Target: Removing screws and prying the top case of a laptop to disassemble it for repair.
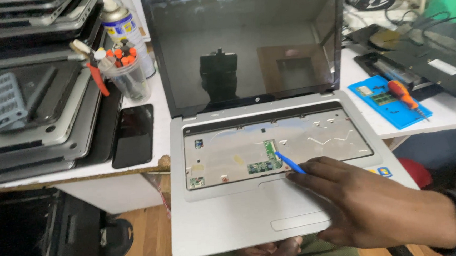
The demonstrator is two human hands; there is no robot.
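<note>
An open silver laptop (228,217) rests on my lap with its keyboard removed, baring a metal tray (313,138) and small green circuit parts (264,160). My right hand (370,203) lies over the palm rest and pinches a thin blue pry tool (289,162), whose tip touches the green connector in the keyboard bay. My left hand (270,252) grips the laptop's front edge from below; only its fingers show. The dark screen (244,42) stands upright.
A stack of closed laptops (31,103) fills the white table at left, with a dark phone (132,135), a cup of tools (124,71) and a spray can (118,21). At right lie a blue mat (390,102) with an orange screwdriver (402,93), a disassembled black laptop (424,63) and cables.
</note>
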